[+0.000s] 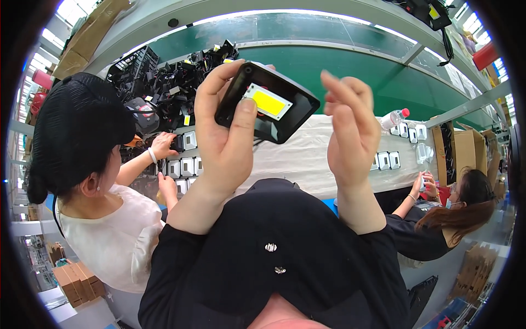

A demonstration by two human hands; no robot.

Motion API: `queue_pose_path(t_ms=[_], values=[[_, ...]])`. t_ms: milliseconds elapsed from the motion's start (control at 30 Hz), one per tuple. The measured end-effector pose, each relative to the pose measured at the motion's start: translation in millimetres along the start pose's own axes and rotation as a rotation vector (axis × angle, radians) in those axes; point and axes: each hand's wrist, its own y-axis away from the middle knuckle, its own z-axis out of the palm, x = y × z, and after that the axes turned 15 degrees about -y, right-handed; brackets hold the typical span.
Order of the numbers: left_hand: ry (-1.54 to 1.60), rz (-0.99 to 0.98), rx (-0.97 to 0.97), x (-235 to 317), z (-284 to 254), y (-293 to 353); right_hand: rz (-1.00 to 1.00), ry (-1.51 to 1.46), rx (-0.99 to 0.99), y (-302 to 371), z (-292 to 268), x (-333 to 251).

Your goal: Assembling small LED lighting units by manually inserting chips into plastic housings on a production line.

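Note:
My left hand (224, 131) is closed around a black rectangular floodlight housing (296, 104), held tilted above the bench. Inside the housing lies a white-framed yellow LED panel (269, 103); my left thumb presses on its left end. A little red wire shows by the panel, and a dark cable hangs below the housing. To the right of the housing, apart from it, my right hand (353, 131) is raised with its fingers partly bent and apart. Its fingertips are slightly blurred, and I see nothing in them.
Dark lamp parts and cables (170, 88) heap up at the back left. Several white-framed lamps (187, 166) stand in rows on the bench (296, 159). A capped bottle (393, 118) lies back right. Co-workers sit at left (115, 219) and right (433, 230); a shelf frame (329, 27) spans above.

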Motion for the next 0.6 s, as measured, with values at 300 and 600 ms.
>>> queue_pose_path(t_ms=[300,600], values=[[-0.228,-0.056,-0.176,1.5,18.0,6.2,0.330,-0.267,-0.039,-1.4,-2.2,9.8],[-0.347,0.064,-0.233,-23.1,31.8,4.2,0.208,0.297,-0.299,-16.6,-36.4,-8.2]])
